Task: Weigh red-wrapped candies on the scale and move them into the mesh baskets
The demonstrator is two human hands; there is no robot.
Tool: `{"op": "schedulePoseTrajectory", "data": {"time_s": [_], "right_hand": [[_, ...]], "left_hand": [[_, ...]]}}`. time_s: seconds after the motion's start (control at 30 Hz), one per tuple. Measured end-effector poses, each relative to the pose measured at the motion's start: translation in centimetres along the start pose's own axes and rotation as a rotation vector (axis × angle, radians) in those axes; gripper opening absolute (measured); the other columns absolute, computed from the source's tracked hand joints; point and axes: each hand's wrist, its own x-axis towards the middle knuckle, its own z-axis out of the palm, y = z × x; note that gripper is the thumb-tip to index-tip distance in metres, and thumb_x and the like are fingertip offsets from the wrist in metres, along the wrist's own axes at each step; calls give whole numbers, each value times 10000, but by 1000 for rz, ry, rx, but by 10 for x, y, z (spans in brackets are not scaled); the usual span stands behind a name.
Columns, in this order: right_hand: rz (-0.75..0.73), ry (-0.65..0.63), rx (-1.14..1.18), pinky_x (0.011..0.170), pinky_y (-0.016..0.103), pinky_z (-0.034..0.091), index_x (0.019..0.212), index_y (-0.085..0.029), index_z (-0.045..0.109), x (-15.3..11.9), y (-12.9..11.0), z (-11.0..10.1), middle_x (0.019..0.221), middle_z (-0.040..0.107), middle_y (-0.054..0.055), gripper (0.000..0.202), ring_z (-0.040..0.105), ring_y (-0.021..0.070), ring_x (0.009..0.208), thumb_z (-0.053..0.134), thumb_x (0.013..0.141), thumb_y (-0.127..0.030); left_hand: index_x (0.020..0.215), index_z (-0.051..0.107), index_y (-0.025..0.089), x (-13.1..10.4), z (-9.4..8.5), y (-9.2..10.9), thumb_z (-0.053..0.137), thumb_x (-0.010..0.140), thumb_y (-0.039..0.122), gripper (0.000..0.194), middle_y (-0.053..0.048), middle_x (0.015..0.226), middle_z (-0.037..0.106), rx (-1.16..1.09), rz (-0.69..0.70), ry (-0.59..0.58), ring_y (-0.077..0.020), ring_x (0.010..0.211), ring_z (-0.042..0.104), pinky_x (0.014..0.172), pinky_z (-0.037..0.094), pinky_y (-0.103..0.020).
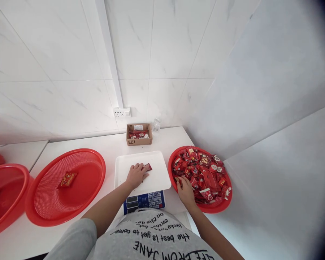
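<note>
My left hand (136, 175) is over the white weighing tray (124, 164), its fingers curled over a small red packet (149, 167) that sticks out past the fingertips. What lies under the palm is hidden. At the left side of a round red basket (173, 155), my right hand (185, 189) has its fingers closed at the edge of a heap of red snack packets (203, 169). Its fingertips pinch what looks like one small packet, mostly hidden. Below the tray the scale's blue keypad (153, 199) shows.
A small cardboard box (139, 141) with red packets stands by the wall, beside a clear plastic item (156, 124). To the left, a red basket (92, 195) holds a red and gold packet (67, 179); another red basket (12, 202) overlaps the left edge. A wall (276, 159) rises at right.
</note>
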Motion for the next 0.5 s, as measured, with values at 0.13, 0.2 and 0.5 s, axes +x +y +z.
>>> {"op": "schedulePoseTrajectory", "data": {"time_s": [0.13, 0.2, 0.5], "right_hand": [[-13, -6, 5, 978, 416, 364, 1006, -161, 616, 0, -2, -1, 1128, 570, 133, 334, 473, 242, 1114, 377, 815, -294], [-13, -8, 3, 976, 420, 366, 1004, -164, 616, 1, -2, -1, 1122, 572, 131, 333, 475, 244, 1111, 374, 814, -289], [-1, -2, 26, 977, 427, 364, 1010, -157, 617, 0, 0, 0, 1127, 568, 135, 336, 472, 248, 1115, 387, 812, -301]], "left_hand": [[1137, 545, 289, 1, -7, -8, 505, 838, 360, 310, -79, 1043, 541, -91, -82, 26, -257, 1014, 503, 844, 393, -390], [1089, 568, 298, 3, -11, -11, 495, 840, 340, 263, -53, 1002, 543, -166, -145, 62, -214, 925, 557, 764, 437, -324], [1099, 511, 173, -19, -61, -50, 347, 880, 400, 356, -67, 882, 622, -509, -541, 371, -134, 645, 631, 539, 507, -251]]}}
